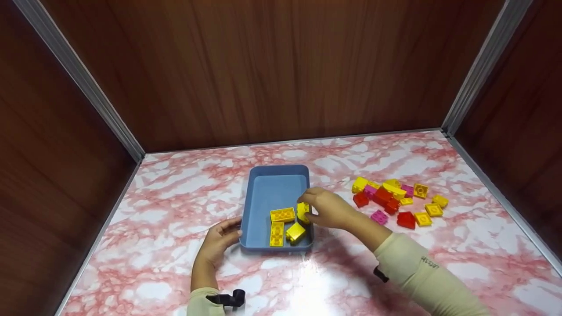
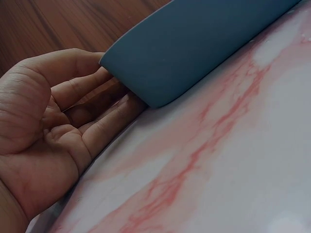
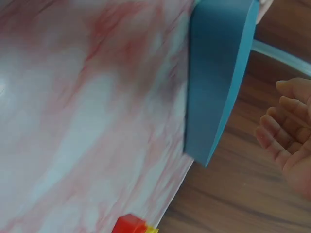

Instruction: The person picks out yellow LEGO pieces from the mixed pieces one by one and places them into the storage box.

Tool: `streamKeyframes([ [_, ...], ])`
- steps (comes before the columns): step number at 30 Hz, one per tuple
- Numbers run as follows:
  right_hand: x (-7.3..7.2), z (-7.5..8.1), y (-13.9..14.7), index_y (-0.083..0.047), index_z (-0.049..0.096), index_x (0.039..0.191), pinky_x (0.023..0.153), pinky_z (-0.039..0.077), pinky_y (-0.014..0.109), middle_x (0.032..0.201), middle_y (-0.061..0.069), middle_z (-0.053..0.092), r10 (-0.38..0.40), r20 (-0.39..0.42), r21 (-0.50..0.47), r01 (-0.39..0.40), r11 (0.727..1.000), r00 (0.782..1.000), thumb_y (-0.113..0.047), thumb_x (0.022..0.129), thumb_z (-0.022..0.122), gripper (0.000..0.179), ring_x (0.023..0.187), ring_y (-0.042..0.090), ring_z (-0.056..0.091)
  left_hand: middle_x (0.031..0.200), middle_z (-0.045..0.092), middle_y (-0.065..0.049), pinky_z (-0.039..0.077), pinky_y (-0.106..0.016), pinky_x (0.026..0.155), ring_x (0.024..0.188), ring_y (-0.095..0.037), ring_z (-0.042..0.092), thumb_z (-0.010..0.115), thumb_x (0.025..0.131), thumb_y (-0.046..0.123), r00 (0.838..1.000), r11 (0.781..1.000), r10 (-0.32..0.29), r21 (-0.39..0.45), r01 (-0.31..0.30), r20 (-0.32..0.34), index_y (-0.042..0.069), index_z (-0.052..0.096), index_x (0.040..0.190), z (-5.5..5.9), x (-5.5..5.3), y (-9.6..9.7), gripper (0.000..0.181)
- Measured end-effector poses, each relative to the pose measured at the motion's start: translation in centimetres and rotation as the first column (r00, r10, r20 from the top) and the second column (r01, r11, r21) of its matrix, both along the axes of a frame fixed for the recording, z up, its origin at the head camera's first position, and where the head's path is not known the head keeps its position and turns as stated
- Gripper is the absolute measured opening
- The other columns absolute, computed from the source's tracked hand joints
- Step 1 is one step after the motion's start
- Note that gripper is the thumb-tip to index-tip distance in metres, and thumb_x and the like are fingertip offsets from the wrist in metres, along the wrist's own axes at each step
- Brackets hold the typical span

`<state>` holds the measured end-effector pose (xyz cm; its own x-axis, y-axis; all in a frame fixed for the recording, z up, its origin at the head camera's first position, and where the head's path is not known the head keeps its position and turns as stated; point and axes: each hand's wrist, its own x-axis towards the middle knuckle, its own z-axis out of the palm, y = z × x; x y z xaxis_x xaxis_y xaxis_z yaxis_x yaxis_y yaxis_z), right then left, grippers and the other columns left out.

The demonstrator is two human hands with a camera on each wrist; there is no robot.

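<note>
Tray rests on the table in front of us, and in its near half lie three yellow bricks, close together. Our left hand is at the outside of the left wall, fingers loosely bent and a little spread, tips touching it; they look to us to be steadying it rather than gripping it. Our right hand is at the right wall, thumb and fingers about one more yellow brick. From above that looks like a pinch, but the right wrist view shows slack fingers and no brick among them, so we cannot tell whether we hold it or it is loose.

To set it down well, we judge, we should clear the rim, lower the brick to the tray floor instead of dropping it, then part thumb and fingers and lift straight up, so that nothing catches the wall or knocks its neighbours. Light pressure from the left is enough; more could slide the tray. The pile of red, pink and yellow bricks lies loose to the right, so our sleeve should pass high there.
</note>
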<state>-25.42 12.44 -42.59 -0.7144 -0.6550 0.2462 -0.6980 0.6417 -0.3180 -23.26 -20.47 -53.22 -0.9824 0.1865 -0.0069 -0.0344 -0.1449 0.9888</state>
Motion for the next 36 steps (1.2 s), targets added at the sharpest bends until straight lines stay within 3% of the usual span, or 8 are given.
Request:
streamKeyframes([
  [5,-0.6,-0.4,1.7,-0.004,0.069,0.112,0.085,0.054,0.040,0.104,0.012,0.067,-0.018,-0.069,-0.024,0.016,1.000,0.997,-0.005,0.082,0.075,0.031,0.096,0.026,0.062,0.129,0.056,-0.028,0.053,-0.034,0.088,0.110,-0.024,0.060,0.065,0.085,-0.005,1.000,1.000,0.006,-0.004,-0.006,-0.001,-0.015,0.049,0.132,0.0,0.1,-0.2,0.051],
  [17,-3.7,-2.3,5.8,0.000,0.067,0.109,0.089,0.051,0.046,0.101,0.015,0.064,-0.223,-0.109,-0.087,0.214,0.973,0.969,-0.004,0.082,0.073,0.028,0.095,0.033,0.060,0.128,0.056,-0.029,0.053,-0.032,0.086,0.109,-0.025,0.060,0.064,0.086,-0.005,1.000,1.000,0.007,-0.004,-0.007,-0.007,-0.017,0.047,0.133,0.0,0.3,-0.6,0.050],
  [25,-6.0,-3.4,7.7,0.002,0.067,0.110,0.094,0.047,0.051,0.109,0.020,0.061,-0.409,-0.012,-0.141,0.403,0.904,0.913,-0.013,0.084,0.071,0.030,0.103,0.039,0.056,0.128,0.056,-0.028,0.053,-0.034,0.087,0.109,-0.024,0.060,0.065,0.085,-0.005,1.000,1.000,0.017,0.003,-0.017,-0.004,-0.016,0.049,0.132,0.0,0.3,-0.7,0.051],
  [30,-6.9,-3.9,8.9,0.004,0.065,0.114,0.100,0.043,0.054,0.124,0.024,0.051,-0.483,0.074,-0.139,0.489,0.861,0.872,-0.014,0.083,0.073,0.037,0.115,0.041,0.046,0.128,0.056,-0.027,0.053,-0.034,0.087,0.109,-0.025,0.060,0.065,0.085,-0.005,1.000,1.000,0.009,0.008,-0.009,0.002,-0.015,0.049,0.133,0.0,0.2,-0.3,0.051],
  [36,-7.9,-3.6,10.2,0.000,0.058,0.129,0.104,0.033,0.063,0.143,0.031,0.035,-0.530,0.140,-0.024,0.538,0.842,0.836,-0.020,0.086,0.069,0.049,0.127,0.050,0.034,0.126,0.057,-0.028,0.053,-0.033,0.087,0.107,-0.024,0.061,0.065,0.086,-0.004,1.000,1.000,-0.004,0.000,0.004,-0.020,-0.015,0.049,0.132,-0.1,0.0,-0.1,0.050],
])
